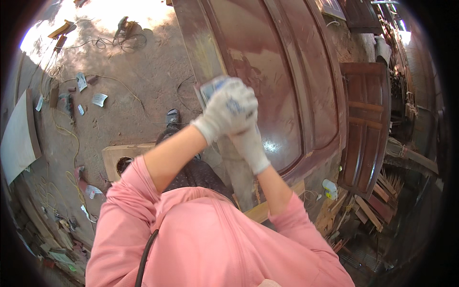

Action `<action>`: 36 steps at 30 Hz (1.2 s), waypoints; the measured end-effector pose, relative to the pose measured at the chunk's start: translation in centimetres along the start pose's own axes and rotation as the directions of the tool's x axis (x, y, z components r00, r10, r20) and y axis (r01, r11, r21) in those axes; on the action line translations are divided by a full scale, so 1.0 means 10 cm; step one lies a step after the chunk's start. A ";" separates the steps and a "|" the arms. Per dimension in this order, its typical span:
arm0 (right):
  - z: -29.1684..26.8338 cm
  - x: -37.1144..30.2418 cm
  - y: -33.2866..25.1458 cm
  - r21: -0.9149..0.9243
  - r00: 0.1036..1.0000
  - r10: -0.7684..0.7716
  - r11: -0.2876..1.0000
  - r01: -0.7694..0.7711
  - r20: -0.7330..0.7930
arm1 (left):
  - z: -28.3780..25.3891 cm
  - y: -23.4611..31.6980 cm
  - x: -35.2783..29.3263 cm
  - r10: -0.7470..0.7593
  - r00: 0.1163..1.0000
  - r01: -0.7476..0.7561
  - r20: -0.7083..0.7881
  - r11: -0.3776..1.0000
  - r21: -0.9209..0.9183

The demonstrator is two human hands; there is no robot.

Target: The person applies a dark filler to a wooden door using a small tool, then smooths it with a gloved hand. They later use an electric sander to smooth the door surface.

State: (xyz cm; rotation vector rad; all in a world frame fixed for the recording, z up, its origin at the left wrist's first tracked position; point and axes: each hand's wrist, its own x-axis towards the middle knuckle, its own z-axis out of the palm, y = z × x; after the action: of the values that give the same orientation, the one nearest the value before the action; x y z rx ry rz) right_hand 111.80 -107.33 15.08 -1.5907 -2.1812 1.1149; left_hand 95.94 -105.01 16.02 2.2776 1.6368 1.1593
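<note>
Both my hands wear white gloves and meet over the left edge of a large reddish-brown panelled wooden door (263, 71). My left hand (230, 106) is closed on a flat grey-and-blue block (209, 90) pressed to the door's edge strip; motion blurs it, so its exact kind is unclear. My right hand (251, 148) reaches in from the right, against the underside of my left. Its fingers are hidden behind the left glove. Along the edge strip, the surface looks pale and dusty, with scuffed patches on the nearby panels.
A smaller panelled door (366, 126) stands to the right, near wood scraps (370, 210) and a plastic bottle (330, 188). A power tool (125, 29) with cords lies far left among paper scraps (99, 99). A wooden piece with a round hole (114, 155) sits beside my legs.
</note>
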 end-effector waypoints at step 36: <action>0.00 1.17 -0.52 -0.182 0.997 -0.047 0.982 0.058 0.061 | -0.08 -0.90 0.59 0.043 0.994 -0.021 -0.096 0.976 0.216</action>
State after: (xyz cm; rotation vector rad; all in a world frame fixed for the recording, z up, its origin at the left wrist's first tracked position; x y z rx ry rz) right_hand 103.54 -97.58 15.73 -1.5804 -2.4103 0.9793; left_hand 89.32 -96.57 15.24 2.4175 1.8524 1.1741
